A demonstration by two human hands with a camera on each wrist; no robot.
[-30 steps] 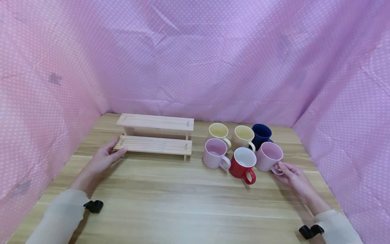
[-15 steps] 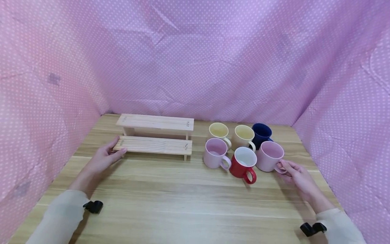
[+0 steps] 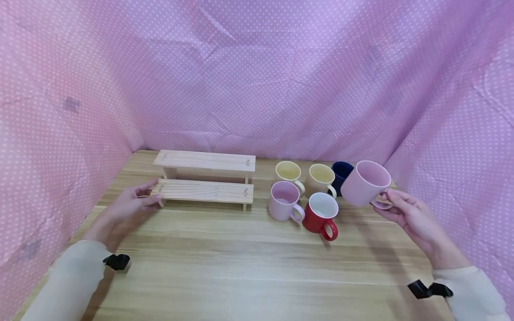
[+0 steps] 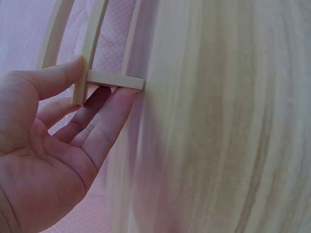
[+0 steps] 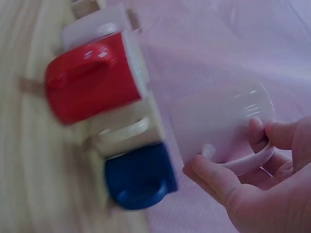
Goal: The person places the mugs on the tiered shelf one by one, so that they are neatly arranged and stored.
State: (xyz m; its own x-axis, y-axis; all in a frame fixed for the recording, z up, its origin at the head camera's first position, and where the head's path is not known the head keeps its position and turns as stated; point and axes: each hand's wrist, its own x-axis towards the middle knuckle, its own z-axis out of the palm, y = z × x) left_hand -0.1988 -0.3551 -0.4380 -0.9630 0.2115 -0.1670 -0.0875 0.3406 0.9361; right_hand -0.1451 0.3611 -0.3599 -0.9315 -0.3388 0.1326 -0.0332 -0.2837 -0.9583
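My right hand point(image 3: 417, 220) holds a pink mug point(image 3: 359, 189) by its handle, lifted off the table and tilted a little. In the right wrist view thumb and fingers close round that mug's handle point(image 5: 250, 162). At the left, a two-step wooden shelf point(image 3: 205, 191) stands on the table. My left hand point(image 3: 124, 203) grips the left end of its lower step, thumb at the board's edge and the other fingers by the leg, as the left wrist view shows point(image 4: 116, 80).
A red mug point(image 3: 315, 220), another pink mug point(image 3: 279, 207), two yellow mugs point(image 3: 311, 185) and a dark blue mug point(image 3: 339, 178) stand close together right of the shelf. Pink dotted cloth point(image 3: 257, 80) walls the wooden table point(image 3: 241, 267) at the back and sides.
My right hand has raised the pink mug up and to the right, away from the other mugs. My left hand has shifted slightly left at the shelf's end.
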